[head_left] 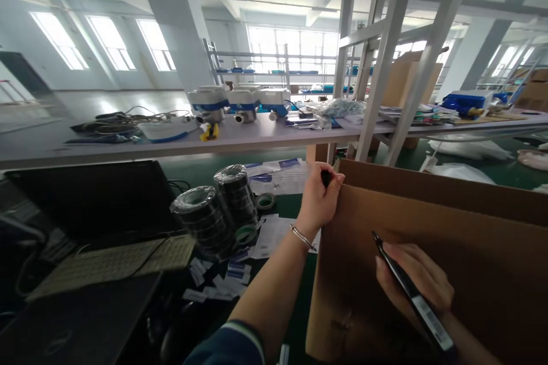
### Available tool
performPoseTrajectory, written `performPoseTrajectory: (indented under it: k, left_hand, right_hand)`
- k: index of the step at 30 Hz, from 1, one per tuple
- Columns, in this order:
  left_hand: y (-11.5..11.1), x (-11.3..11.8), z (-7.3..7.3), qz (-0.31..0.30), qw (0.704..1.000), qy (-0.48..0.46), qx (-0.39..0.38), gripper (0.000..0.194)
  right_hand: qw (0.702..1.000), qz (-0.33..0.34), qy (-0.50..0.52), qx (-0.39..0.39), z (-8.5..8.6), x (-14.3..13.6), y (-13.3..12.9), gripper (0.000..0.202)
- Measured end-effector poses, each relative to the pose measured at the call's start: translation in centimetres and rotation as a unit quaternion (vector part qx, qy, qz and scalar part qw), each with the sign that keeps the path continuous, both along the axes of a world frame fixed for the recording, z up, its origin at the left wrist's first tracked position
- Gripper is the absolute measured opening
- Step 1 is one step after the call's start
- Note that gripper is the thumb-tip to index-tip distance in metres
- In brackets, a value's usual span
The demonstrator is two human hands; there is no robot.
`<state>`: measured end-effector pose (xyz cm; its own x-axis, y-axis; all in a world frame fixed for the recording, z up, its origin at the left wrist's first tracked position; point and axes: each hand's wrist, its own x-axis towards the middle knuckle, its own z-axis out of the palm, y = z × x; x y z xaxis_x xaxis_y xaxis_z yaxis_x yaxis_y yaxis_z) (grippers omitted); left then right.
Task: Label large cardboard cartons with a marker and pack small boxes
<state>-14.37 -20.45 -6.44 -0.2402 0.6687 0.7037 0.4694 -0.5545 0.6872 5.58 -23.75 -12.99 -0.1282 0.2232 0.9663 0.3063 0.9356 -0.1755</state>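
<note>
A large cardboard box (pixel 428 214) stands in front of me on the right, its open top edge facing up. My left hand (pixel 321 194) is closed at the box's upper left corner, with a small black cap (pixel 326 178) showing between its fingers and thumb. In my right hand (pixel 417 282) is a black marker pen (pixel 402 276) with a white barcode label. Its dark tip points up and left, close to the box's side panel; whether it touches the cardboard I cannot tell.
Wrapped black tape rolls (pixel 203 219) stand left of my forearm, near a keyboard (pixel 115 262) and a dark monitor (pixel 89 199). A raised shelf (pixel 171 145) behind carries blue-and-white meters (pixel 246 104). Metal frame posts (pixel 381 63) rise behind the box.
</note>
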Motion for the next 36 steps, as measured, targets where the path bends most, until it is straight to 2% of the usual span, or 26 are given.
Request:
performPoseTrajectory:
  k: [5,11,15,22,24,28,29,33,34,36]
  left_hand:
    - [0.8,-0.1,0.3,-0.013,1.0,0.004,0.01,0.017]
    - [1.8,-0.5,0.4,-0.025,1.0,-0.01,0.011,0.018]
    - [2.3,-0.6,0.4,-0.026,1.0,-0.009,0.009,0.019]
    - [2.9,-0.6,0.3,-0.026,0.999,-0.023,0.006,0.02]
    - [3.0,-0.6,0.3,-0.028,0.999,-0.027,0.007,0.02]
    - [3.0,-0.6,0.3,-0.03,0.999,-0.027,0.009,0.019]
    - [3.0,-0.6,0.3,-0.03,0.999,-0.027,0.009,0.019]
    - [3.1,-0.6,0.3,-0.022,0.999,-0.027,0.009,0.019]
    - [3.1,-0.6,0.3,-0.022,0.999,-0.027,0.01,0.019]
    - [3.1,-0.6,0.3,-0.024,0.999,-0.029,0.012,0.02]
  right_hand:
    - [0.997,-0.059,0.04,0.003,0.2,-0.6,0.7,0.039]
    - [0.995,-0.066,0.074,-0.005,0.6,-1.0,1.3,0.04]
    - [0.991,-0.11,0.08,-0.015,0.7,-1.3,1.5,0.041]
    - [0.986,-0.146,0.086,0.002,0.4,-1.4,2.2,0.038]
    - [0.989,-0.132,0.071,0.013,0.2,-1.2,2.5,0.039]
    - [0.999,-0.022,0.023,0.009,-0.2,-0.8,2.7,0.037]
    - [1.0,-0.013,0.024,0.009,-0.3,-0.7,2.7,0.034]
    - [0.992,-0.092,0.083,0.016,-0.3,-0.7,2.6,0.03]
    - [0.992,-0.098,0.083,0.017,-0.2,-0.8,2.6,0.032]
    - [0.996,-0.068,0.055,0.009,0.0,-0.9,2.6,0.035]
